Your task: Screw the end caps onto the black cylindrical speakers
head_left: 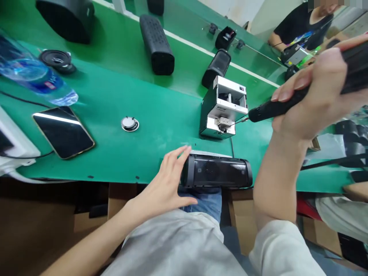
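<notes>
My right hand (319, 88) is wrapped round a black electric screwdriver (271, 110). The bit reaches left to the front of a screw feeder (225, 111), a small white-and-black box on the green bench. My left hand (169, 180) rests at the left end of a black speaker (222, 170), fingers stretched out and thumb apart below. Its fingertips are at the upper left corner of the speaker; whether they press on it I cannot tell. The speaker lies on its side at the bench's front edge, a glossy face upward.
At left are a phone (63, 131), a water bottle (37, 74) and a loose speaker driver (56, 60). A small round metal part (130, 124) lies mid-bench. Black speakers (157, 46) stand behind. A co-worker (304, 25) sits across; a sleeve (333, 214) shows at right.
</notes>
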{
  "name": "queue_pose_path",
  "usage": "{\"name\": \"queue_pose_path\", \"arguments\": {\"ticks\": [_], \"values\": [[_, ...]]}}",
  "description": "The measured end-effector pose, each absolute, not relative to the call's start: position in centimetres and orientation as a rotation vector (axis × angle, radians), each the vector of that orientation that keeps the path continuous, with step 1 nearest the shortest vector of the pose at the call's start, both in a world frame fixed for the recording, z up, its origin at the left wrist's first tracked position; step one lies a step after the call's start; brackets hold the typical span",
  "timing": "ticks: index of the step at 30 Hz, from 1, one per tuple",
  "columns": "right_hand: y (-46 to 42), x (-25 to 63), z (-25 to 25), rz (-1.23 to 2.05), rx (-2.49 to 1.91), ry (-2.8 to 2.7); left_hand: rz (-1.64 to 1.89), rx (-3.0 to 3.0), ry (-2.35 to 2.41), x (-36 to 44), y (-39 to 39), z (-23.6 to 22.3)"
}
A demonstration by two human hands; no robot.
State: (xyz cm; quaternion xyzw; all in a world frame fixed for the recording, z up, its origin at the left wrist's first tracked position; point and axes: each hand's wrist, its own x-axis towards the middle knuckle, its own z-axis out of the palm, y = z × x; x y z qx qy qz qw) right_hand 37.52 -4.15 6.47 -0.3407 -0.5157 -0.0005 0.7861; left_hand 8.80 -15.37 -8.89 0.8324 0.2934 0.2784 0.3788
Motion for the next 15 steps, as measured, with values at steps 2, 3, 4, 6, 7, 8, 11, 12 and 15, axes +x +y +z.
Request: {"name": "queue_pose_path", "arguments": {"ticks": [2,3,4,6,7,8,11,12,15], "values": [[-3.2,38.2,5.8,-0.05,-0.647,-1.208,0.672,2.081,0.775,8.5,-15.2,-12.0],[-3.0,38.3,5.7,-0.033,-0.636,-1.219,0.678,2.065,0.765,8.6,-15.1,-12.8],[-3.1,38.3,5.8,-0.016,-0.633,-1.218,0.692,2.052,0.747,8.8,-14.9,-13.3],[-4.1,37.8,6.4,-0.007,-0.627,-1.196,0.719,2.041,0.701,9.3,-14.3,-13.4],[-4.7,37.5,6.9,-0.009,-0.655,-1.185,0.723,2.043,0.679,9.5,-13.9,-13.2],[-5.3,37.1,7.5,-0.017,-0.688,-1.172,0.727,2.047,0.66,9.6,-13.6,-13.1],[-6.1,36.5,8.5,-0.053,-0.719,-1.164,0.729,2.064,0.629,9.9,-13.0,-13.0],[-5.9,36.6,8.5,-0.061,-0.694,-1.169,0.728,2.068,0.625,10.0,-12.9,-13.2],[-4.5,37.2,7.8,-0.064,-0.639,-1.158,0.727,2.074,0.631,10.3,-12.9,-13.8]]}}
